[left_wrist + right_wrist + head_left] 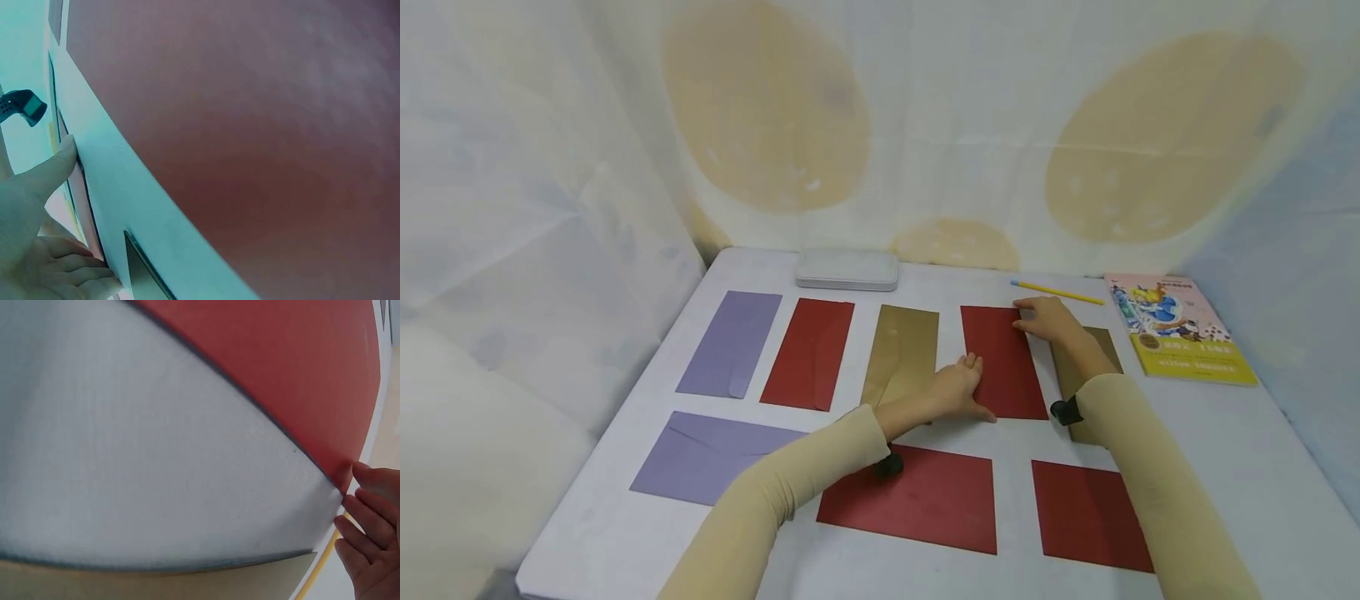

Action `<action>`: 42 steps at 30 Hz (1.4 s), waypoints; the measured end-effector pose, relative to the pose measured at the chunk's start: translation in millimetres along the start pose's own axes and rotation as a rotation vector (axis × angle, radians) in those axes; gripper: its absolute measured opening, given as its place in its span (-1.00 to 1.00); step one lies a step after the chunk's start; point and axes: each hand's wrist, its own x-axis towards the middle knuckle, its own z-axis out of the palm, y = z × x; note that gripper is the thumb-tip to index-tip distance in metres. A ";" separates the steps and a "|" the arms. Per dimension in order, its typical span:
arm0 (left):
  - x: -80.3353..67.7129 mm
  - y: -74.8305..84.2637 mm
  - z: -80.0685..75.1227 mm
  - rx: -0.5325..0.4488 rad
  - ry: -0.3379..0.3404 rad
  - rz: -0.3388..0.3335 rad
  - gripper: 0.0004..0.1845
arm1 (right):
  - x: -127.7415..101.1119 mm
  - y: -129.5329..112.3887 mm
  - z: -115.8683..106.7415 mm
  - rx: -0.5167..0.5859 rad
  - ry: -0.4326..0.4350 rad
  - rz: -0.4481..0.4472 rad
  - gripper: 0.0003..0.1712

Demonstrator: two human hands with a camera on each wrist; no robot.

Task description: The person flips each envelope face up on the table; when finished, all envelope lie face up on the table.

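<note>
I am looking down at a white tabletop [625, 533] laid with paper envelopes in two rows. Both hands are touching one flat, dark red paper envelope [1003, 367], the fourth in the far row, its long axis running away from me. It is lying between a gold paper envelope [901, 354] to its left and another gold envelope [1093, 367] to its right that the right forearm is partly covering.

My left hand [957, 390] is resting at the envelope's near left corner, fingers straight and flat, thumb spread along the near edge, gripping nothing. My right hand [1048, 321] is lying at the far right corner with fingers extended, their tips [369, 519] meeting that corner in the right wrist view; it too is holding nothing. So the hands are sitting on diagonally opposite corners, the left nearer to me.

A yellow pencil [1058, 291] is lying just beyond the right hand.
</note>
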 end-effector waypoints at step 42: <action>-16.2 -16.7 -5.3 0.048 0.070 0.220 -0.21 | -32.5 1.6 -34.1 0.392 0.106 0.062 -0.34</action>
